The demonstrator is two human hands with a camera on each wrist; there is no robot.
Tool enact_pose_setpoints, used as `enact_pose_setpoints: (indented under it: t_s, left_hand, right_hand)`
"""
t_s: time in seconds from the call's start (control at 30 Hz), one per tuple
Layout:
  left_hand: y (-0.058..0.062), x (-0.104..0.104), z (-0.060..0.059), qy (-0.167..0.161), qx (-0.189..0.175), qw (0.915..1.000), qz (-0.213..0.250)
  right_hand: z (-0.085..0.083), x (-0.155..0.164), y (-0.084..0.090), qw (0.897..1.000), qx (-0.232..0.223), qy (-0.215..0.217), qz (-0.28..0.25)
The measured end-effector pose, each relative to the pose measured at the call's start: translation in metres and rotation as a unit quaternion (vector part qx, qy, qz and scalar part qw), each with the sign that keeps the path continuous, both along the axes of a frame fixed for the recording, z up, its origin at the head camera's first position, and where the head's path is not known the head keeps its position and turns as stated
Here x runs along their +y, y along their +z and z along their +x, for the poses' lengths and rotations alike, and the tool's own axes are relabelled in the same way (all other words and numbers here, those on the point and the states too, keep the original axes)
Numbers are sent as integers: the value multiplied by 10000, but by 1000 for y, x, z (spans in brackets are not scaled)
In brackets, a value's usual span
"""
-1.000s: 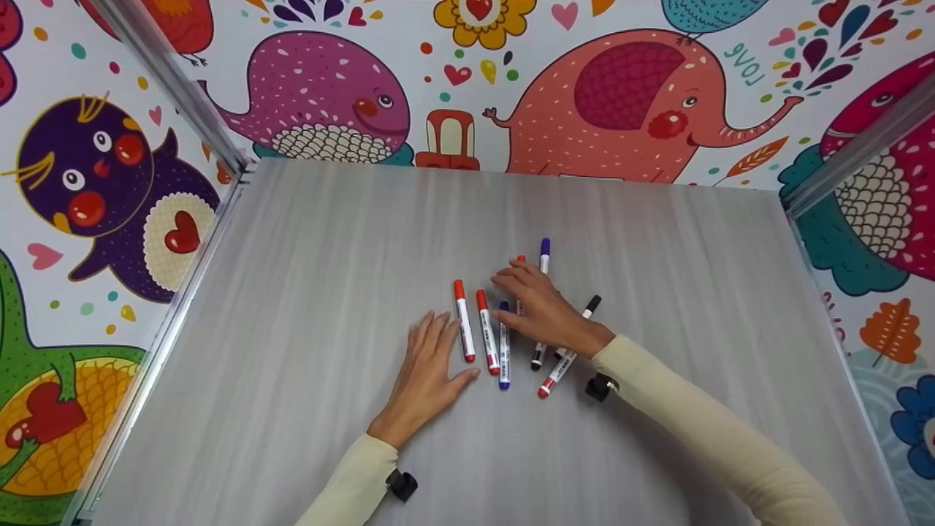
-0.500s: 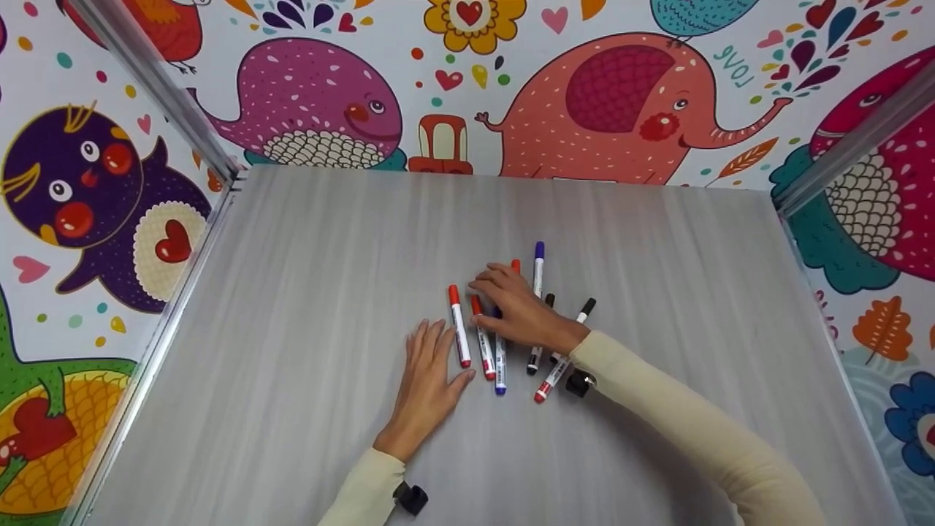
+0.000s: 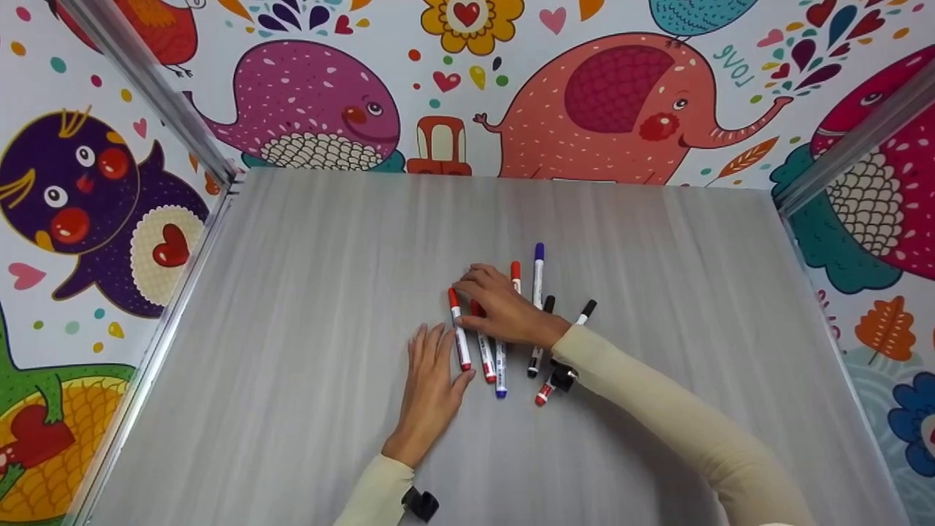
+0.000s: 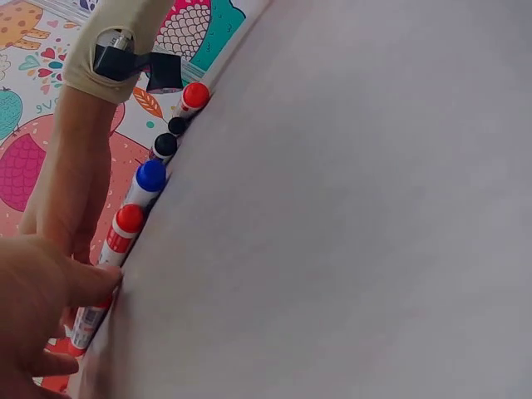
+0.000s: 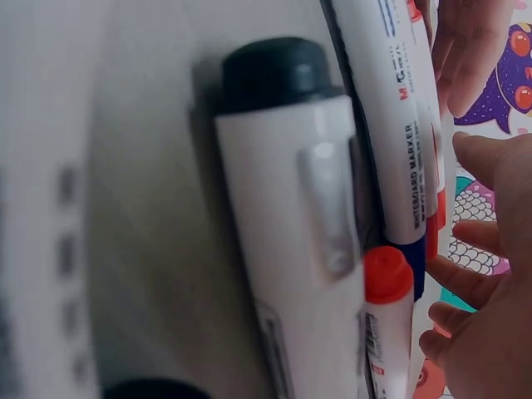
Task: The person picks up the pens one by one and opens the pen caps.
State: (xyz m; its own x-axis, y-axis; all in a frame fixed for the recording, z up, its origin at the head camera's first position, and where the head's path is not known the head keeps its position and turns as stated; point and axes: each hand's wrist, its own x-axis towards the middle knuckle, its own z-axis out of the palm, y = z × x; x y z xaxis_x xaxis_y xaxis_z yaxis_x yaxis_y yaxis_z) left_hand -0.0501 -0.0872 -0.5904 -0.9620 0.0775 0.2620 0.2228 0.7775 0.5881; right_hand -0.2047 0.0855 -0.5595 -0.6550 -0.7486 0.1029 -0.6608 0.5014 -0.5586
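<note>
leftmost red marker [image 3: 462,347] lies at mid-frame of the head view, on the grey table [image 3: 329,292]. right hand [image 3: 504,310] has shifted left across the other markers [image 3: 501,372] to reach over it, so this one now seems the focus; fingers loosely bent, no grip seen, contact unclear. left hand [image 3: 426,398], fingers straight, holds nothing, just beside its lower end. right-wrist view: blue-ended marker [image 5: 386,125] reads "whiteboard marker"; red brand lettering only partly legible. wall [image 3: 756,36], upper right: "love", mirrored.

White markers [image 3: 462,342] capped red, blue and black, streaked grey table [image 3: 329,292], cream sleeves [image 3: 672,402], animal-print wall [image 3: 438,88]
</note>
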Motion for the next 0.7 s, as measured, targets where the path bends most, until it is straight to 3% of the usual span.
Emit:
enact_pose_setpoints:
  t_s: [0.37,0.53,0.7]
  left_hand:
    - [-2,1,-1,-26,166,9999,-21]
    - [0,-1,-2,-82,178,9998,-81]
    - [4,-3,-5,-277,135,9995,51]
  right_hand:
    - [-4,-7,-4,9999,89,8,144]
    - [-4,-10,1,9987,89,59,489]
    - [-4,-8,8,9991,-14,103,408]
